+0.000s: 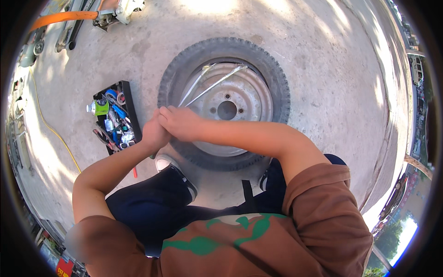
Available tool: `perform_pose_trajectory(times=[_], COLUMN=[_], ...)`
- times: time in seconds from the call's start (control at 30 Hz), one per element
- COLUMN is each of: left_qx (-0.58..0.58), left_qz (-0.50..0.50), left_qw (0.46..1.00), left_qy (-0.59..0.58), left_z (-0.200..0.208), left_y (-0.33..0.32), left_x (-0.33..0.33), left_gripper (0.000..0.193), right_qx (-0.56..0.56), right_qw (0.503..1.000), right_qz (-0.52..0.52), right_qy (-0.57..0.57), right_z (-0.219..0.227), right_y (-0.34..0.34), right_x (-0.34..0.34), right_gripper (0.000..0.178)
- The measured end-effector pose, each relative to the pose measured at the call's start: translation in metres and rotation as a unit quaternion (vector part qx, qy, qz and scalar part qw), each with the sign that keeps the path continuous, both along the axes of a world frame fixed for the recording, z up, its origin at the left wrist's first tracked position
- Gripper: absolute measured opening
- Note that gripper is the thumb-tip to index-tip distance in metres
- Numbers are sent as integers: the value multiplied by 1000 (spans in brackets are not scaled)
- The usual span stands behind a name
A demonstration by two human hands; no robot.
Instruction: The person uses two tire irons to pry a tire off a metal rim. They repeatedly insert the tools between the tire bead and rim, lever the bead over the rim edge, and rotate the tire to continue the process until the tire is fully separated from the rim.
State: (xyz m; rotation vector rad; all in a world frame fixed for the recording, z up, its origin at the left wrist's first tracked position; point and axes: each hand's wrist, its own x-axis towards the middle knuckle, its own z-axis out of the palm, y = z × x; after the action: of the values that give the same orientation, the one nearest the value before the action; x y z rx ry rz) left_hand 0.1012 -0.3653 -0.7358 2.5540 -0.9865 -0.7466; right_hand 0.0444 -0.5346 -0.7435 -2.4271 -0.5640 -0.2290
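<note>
Ground: sunlit grey concrete floor (323, 69), shade along the right.
Far left: orange strap (64, 17) beside a metal tool.
Toolbox: black open tray (130, 108) left of the wheel, full of mixed hand tools.
Left hand: left hand (154, 134) raised from a bent elbow, fingers curled shut, pressed against the other hand; what it holds cannot be told.
Right hand: right hand (182, 122) on a forearm crossing from the right, fist wrapped around the near ends of the levers.
Levers: two metal tyre levers (214, 83) slanting away to the tyre's far bead.
Wheel: tyre (272, 78) flat on the ground, centre, on a silver rim (249, 99).
Foot: shoe (166, 162) at the tyre's near left edge.
</note>
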Motion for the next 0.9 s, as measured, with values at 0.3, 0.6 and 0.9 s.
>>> perform_pose_trajectory(times=[0.3, 0.6, 0.9], left_qx=[-53, -122, 2], left_qz=[-31, -78, -58], left_qw=[992, 981, 997], left_qy=[110, 131, 60], left_z=[-1, 10, 5], left_y=[37, 22, -2], left_x=[20, 26, 15], left_gripper=[25, 21, 23], right_qx=[-98, -83, -101], right_qw=[983, 964, 955], right_qz=[125, 243, 232], right_qy=[88, 74, 152], right_z=[-6, 49, 134], right_y=[3, -41, -89], right_x=[21, 12, -10], right_gripper=[24, 21, 18])
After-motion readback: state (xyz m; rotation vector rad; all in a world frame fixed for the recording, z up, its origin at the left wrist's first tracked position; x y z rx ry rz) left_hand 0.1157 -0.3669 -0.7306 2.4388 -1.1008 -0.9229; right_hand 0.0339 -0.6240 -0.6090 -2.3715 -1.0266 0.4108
